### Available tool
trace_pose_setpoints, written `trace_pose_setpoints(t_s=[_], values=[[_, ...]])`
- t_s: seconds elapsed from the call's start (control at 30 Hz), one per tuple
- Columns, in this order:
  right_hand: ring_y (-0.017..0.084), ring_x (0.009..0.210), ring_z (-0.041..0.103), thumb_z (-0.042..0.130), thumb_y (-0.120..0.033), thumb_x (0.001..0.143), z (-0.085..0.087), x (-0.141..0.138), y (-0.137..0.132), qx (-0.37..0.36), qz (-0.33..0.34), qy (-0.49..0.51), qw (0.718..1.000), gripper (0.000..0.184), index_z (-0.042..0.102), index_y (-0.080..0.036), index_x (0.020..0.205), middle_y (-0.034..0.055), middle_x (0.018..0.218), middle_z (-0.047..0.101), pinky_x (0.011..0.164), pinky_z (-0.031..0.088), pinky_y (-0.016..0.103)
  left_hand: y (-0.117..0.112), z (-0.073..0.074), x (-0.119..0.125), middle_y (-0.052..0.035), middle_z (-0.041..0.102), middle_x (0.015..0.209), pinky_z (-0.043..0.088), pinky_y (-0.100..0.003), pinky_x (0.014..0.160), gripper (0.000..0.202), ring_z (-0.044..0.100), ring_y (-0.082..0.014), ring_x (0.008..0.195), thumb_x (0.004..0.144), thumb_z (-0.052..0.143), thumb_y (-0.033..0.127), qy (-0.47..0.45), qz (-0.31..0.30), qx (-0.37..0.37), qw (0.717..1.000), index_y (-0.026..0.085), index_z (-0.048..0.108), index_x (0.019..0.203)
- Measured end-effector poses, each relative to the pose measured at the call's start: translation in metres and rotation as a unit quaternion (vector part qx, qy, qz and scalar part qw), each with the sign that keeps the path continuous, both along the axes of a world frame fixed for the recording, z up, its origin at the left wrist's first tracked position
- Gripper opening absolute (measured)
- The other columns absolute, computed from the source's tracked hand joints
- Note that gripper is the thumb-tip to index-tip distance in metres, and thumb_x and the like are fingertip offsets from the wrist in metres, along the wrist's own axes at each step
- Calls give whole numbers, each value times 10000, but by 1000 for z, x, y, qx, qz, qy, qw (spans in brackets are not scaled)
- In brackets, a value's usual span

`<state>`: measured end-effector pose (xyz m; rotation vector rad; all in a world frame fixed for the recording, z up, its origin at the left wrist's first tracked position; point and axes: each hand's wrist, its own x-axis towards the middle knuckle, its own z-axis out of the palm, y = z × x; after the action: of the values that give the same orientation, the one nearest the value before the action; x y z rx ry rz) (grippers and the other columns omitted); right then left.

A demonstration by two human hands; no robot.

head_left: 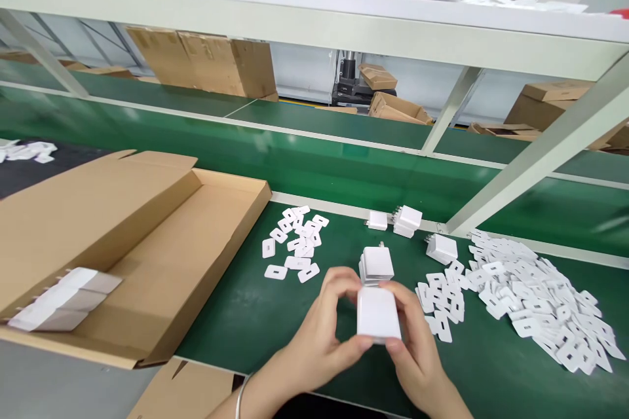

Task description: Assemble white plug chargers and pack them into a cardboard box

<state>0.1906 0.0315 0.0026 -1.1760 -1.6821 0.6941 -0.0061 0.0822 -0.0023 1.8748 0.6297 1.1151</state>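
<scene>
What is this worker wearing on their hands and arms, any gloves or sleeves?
No gloves: both the left hand and the right hand are bare, and no sleeves show on the forearms in view. The only thing worn is a thin silvery bangle around the left wrist.

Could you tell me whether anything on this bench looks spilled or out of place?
Nothing looks damaged. The small flat white plastic pieces lie in a loose, sprawling heap on the green mat, right of the held white charger block.
</scene>
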Motion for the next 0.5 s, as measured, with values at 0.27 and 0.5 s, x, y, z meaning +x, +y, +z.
trace_pose_setpoints(t_s=[0.27, 0.5], values=[[268, 1199, 560, 464, -524, 1073, 32, 42, 67, -60, -49, -150, 986, 466, 521, -326, 1491, 100, 1375, 529, 1036, 497, 465, 71, 0, 31, -108, 622, 1332, 427, -501, 1082, 403, 547, -317, 1275, 986, 682, 402, 82, 106, 43, 990, 243, 504, 1310], [230, 1090, 608, 481, -587, 1052, 42, 51, 71, -137, -21, -168, 976, 510, 497, -384, 1519, 73, 1355, 549, 920, 563, 413, 74, -22, 32, -149, 528, 1444, 429, -543, 1132, 914, 513, -355, 1375, 791, 880, 374, 107, 53, -54, 991, 251, 321, 1503]])
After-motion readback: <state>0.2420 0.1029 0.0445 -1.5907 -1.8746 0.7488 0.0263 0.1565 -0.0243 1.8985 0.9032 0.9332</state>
